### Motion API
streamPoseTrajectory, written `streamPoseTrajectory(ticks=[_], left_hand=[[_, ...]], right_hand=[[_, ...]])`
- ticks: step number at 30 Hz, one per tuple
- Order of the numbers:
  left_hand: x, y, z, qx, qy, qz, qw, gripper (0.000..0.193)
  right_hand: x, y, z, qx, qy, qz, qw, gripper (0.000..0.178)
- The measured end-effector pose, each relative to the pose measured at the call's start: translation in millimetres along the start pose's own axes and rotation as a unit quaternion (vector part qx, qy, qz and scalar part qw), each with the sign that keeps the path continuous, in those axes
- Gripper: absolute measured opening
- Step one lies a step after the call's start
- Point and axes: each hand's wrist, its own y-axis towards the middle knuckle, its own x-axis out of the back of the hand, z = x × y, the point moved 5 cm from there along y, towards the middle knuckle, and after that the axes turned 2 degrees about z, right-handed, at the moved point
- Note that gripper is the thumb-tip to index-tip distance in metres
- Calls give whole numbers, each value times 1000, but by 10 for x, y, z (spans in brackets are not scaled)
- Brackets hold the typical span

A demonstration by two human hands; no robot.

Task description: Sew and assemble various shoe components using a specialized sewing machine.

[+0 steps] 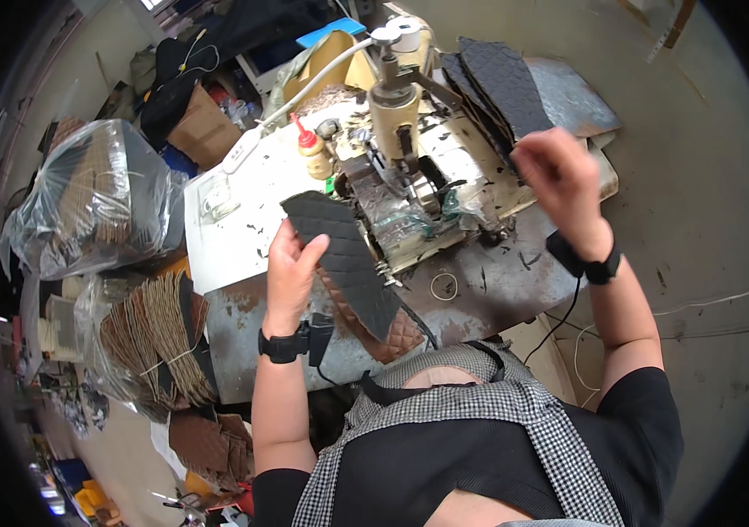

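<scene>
My left hand (293, 268) is closed on a black quilted piece (350, 263), thumb on top, holding it slantwise over the front of the worktable. A brown quilted piece (392, 341) shows partly from under it. My right hand (560, 171) is raised at the right, its fingers bent and smeared by motion, so their grip is unclear. Its fingertips are by the edge of a stack of black quilted pieces (502, 83). Between my hands stands a sewing-type machine (394, 123) with a cream post and a small metal wheel (425, 191).
A red-capped bottle (313, 154) and a white power strip (241, 151) are left of the machine. A rubber band (444, 286) and black scraps lie on the metal tabletop (506, 285). Bundled brown pieces (150, 338) and a plastic-wrapped bale (97, 198) stand at the left.
</scene>
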Motion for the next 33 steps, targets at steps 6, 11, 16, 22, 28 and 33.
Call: streamPoseTrajectory(ticks=[6,11,16,22,28,33], left_hand=[[-480,-108,-128,24,-143,58,988,35],[-737,-74,-49,16,-155,41,987,39],[-811,-96,-32,16,-36,106,994,46],[-860,-104,-129,-17,-19,169,985,37],[-549,-93,47,71,-81,45,993,25],[-676,-241,433,85,10,58,995,50]], right_hand=[[-860,-536,460,183,35,100,977,67],[-1018,-644,825,257,94,104,956,53],[-993,-531,873,268,47,96,958,49],[-1067,-574,786,276,76,145,947,58],[-986,-477,676,207,64,73,973,53],[-1246,-695,497,231,75,103,964,47]])
